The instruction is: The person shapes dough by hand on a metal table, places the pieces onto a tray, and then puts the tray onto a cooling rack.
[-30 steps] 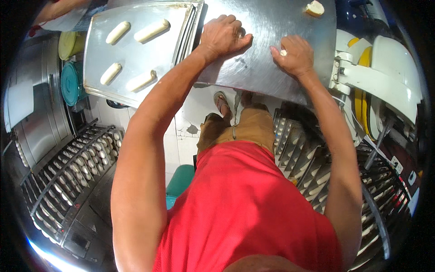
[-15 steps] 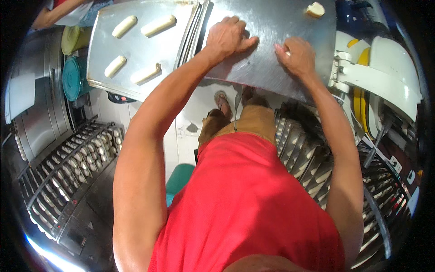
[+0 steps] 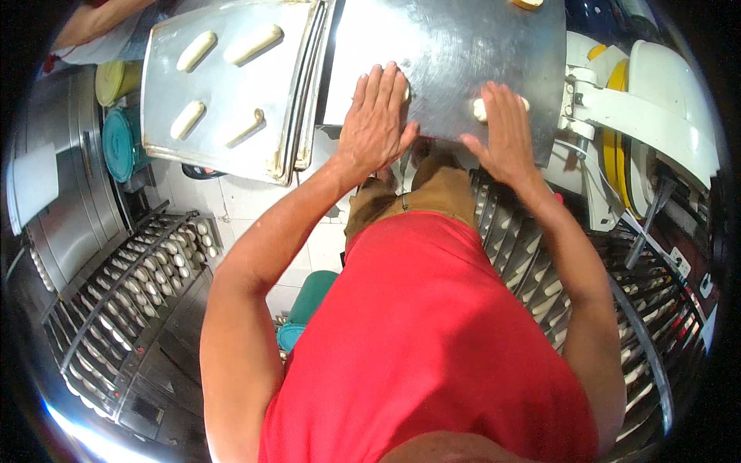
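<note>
Fingers stretched out, my left hand (image 3: 377, 122) lies flat over the near left part of the metal worktable (image 3: 448, 50). A bit of pale dough (image 3: 407, 92) shows beside its fingertips; the hand hides the rest. My right hand (image 3: 506, 139), also flat with the thumb apart, rests across a second piece of dough (image 3: 480, 111) whose ends stick out on both sides of the fingers. Left of the table, a metal baking tray (image 3: 224, 86) carries several dough rolls (image 3: 196, 51), spaced apart. A small cream and yellow lump (image 3: 528, 3) is cut off at the upper edge.
A white machine (image 3: 648, 108) with a yellow part stands at the right. Racks (image 3: 139, 285) loaded with dough rolls are at the left and lower right. Teal (image 3: 117, 144) and yellow tubs stand beyond the tray. Another person's arm (image 3: 100, 21) shows upper left.
Both hands have come nearer to me and gone from curled to flat, fingers extended. Dough now shows at both hands. The view has shifted, so the lump sits closer to the upper edge.
</note>
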A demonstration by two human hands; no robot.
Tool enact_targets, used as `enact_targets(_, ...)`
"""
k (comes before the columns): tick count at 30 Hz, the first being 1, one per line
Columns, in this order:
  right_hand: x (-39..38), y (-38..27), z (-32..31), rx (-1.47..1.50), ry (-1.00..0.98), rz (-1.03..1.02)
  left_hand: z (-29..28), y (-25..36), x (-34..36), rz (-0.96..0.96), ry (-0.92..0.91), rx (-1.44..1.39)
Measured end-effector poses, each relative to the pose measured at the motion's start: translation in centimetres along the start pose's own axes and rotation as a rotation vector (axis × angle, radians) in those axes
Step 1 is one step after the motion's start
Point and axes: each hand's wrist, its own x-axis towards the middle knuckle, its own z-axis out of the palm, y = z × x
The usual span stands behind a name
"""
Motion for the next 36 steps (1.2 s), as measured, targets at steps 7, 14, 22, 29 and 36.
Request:
enact_targets(7,13.0,3.6,2.8,-0.064,0.083,0.142,0.3,-4.5,13.8,0.085,0.171,0.0)
enact_targets(14,5.4,1.0,2.1,-0.042,0.098,0.053,2.2,-1.9,9.7,-0.105,0.22,-0.028)
enact_targets(22,5.7,0.9,2.8,-0.078,0.08,0.091,2.5,-1.5,9.1,-0.136,0.143,-0.014)
enact_targets(29,7.7,0.7,2.1,-0.122,0.053,0.105,2.9,-3.4,12.2,-0.082,0.119,-0.046)
enact_targets(36,13.0,3.1,3.4,-0.054,0.056,0.135,2.0,-4.1,17.1,-0.017,0.33,0.123)
